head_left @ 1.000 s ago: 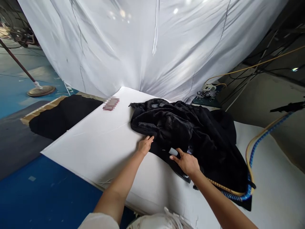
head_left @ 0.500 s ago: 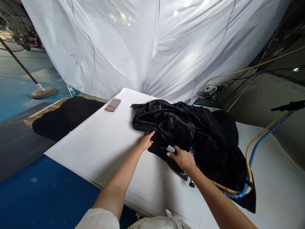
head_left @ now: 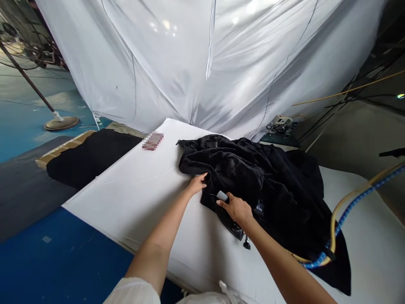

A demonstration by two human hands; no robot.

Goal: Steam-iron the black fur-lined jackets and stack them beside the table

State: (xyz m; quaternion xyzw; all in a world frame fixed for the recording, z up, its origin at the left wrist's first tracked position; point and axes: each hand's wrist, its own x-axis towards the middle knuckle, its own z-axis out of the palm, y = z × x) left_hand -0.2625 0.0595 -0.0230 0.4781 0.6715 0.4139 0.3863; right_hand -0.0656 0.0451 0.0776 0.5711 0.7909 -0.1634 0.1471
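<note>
Black garment (head_left: 234,162): rumpled heap on white table (head_left: 155,190), mid to right; near edge's right by both hands.
L hand (head_left: 198,184): at the near-left fold, index out, thumb a bit apart; can't tell if cloth's pinched.
R hand (head_left: 238,210): closed round grey-headed tool (head_left: 222,196), thin tip aimed left, over near flap; contact unclear.
Blue hose (head_left: 356,201): w/ yellow line alongside, loops at garment's near-right part; could drag cloth if R arm tugs it.
Tip risk: L fingers nr it, so a R slip might jab 'em or snag fabric.
Fold risk: loose L hold, poss. bunching.
</note>
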